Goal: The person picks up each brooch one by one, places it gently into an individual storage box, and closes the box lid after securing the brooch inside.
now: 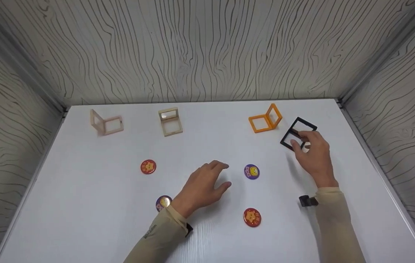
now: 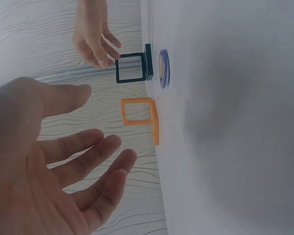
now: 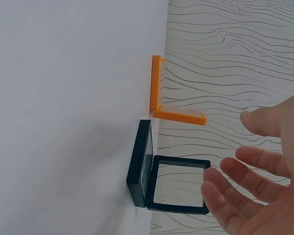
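My right hand point(image 1: 315, 155), fingers loosely bent and thumb apart, hovers over a black hinged frame case point(image 1: 287, 140) with clear windows. In the right wrist view, one half of this black case point(image 3: 138, 166) lies on the table and the other stands up, its top edge right at my fingertips point(image 3: 213, 196). Nothing shows gripped between thumb and fingers. My left hand point(image 1: 202, 188) hangs above the middle of the table, fingers spread and holding nothing. To its right lies a purple round badge point(image 1: 252, 171); another purple badge point(image 1: 163, 202) is partly hidden by the left wrist.
An orange hinged case point(image 1: 260, 123) stands open left of the black one. Farther left are a beige case point(image 1: 171, 128) and a pale pink case point(image 1: 113, 125), both open. Red star badges lie at left point(image 1: 148, 167) and front right point(image 1: 252, 217). Patterned walls point(image 1: 193, 51) border the white table.
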`<action>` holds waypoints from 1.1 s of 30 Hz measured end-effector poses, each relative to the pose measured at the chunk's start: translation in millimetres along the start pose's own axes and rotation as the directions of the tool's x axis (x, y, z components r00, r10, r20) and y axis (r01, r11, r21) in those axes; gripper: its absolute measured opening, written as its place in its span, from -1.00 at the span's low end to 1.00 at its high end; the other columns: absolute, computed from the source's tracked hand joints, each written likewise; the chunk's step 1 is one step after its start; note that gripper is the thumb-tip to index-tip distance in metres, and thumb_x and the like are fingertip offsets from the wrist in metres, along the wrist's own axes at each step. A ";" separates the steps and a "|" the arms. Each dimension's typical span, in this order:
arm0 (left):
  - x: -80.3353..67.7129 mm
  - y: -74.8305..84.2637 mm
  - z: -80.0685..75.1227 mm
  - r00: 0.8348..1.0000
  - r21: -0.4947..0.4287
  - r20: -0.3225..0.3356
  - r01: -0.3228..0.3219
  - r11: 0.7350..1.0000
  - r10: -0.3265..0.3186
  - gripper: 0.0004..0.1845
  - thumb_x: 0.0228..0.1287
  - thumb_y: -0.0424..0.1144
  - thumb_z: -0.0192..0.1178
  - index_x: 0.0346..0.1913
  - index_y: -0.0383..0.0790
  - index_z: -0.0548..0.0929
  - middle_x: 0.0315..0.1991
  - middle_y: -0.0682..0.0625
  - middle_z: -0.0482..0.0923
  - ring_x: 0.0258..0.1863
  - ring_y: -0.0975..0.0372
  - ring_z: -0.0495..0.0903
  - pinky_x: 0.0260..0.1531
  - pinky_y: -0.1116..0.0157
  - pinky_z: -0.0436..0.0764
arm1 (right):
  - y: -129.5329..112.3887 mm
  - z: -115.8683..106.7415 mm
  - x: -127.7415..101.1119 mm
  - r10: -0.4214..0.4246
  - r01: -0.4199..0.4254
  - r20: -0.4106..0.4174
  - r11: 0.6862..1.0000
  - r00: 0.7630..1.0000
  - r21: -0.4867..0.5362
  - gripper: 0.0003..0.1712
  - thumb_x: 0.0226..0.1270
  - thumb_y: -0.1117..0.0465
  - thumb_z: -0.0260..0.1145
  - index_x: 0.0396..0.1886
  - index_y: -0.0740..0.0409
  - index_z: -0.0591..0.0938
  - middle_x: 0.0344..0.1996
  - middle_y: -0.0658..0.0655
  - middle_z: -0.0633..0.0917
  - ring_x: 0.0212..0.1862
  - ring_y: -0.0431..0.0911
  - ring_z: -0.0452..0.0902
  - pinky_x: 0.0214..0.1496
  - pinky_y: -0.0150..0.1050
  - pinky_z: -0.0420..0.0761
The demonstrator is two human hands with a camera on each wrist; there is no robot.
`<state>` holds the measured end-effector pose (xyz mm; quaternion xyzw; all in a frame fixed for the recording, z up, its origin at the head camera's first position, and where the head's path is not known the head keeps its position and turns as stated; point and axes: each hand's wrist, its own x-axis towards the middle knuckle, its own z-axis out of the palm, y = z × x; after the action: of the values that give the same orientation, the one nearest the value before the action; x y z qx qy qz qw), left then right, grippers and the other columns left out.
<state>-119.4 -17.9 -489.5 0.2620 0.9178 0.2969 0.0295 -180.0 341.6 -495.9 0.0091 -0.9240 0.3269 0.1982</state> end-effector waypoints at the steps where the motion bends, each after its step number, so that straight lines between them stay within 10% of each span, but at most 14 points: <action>1: 0.6 1.4 2.9 1.000 0.001 0.013 -0.004 1.000 0.003 -0.47 0.52 0.00 0.32 0.42 -0.14 0.58 0.35 -0.04 0.62 0.26 0.10 0.65 0.30 0.05 0.63 | 2.1 -1.0 -0.4 0.017 -0.017 -0.004 1.000 1.000 0.001 -0.62 0.48 0.29 0.41 0.20 0.37 0.65 0.10 0.36 0.67 0.13 0.22 0.67 0.02 -0.32 0.55; 20: 1.2 22.5 42.0 0.990 -0.014 0.135 -0.049 0.999 0.051 -0.52 0.47 0.00 0.38 0.32 -0.13 0.65 0.05 0.03 0.69 -0.04 0.27 0.64 0.07 0.30 0.68 | 36.4 -1.1 7.9 0.233 -0.230 -0.073 0.972 0.970 0.047 -0.71 0.50 0.22 0.36 -0.04 0.39 0.59 -0.15 0.32 0.72 -0.12 0.04 0.68 -0.23 -0.59 0.45; 33: 3.0 29.9 53.5 0.976 0.014 0.193 -0.102 0.995 0.098 -0.54 0.48 0.03 0.36 0.28 -0.11 0.66 -0.01 0.07 0.66 -0.18 0.33 0.56 -0.09 0.40 0.63 | 67.5 -7.4 25.8 0.427 -0.436 0.131 0.899 0.895 0.048 -0.38 0.56 -0.01 0.30 0.35 0.38 0.52 0.20 0.37 0.62 0.12 0.13 0.64 -0.18 -0.50 0.53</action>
<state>-97.0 32.5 -516.5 0.3357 0.8997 0.2606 0.0998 -211.0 402.1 -521.6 -0.1692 -0.8998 0.3967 0.0657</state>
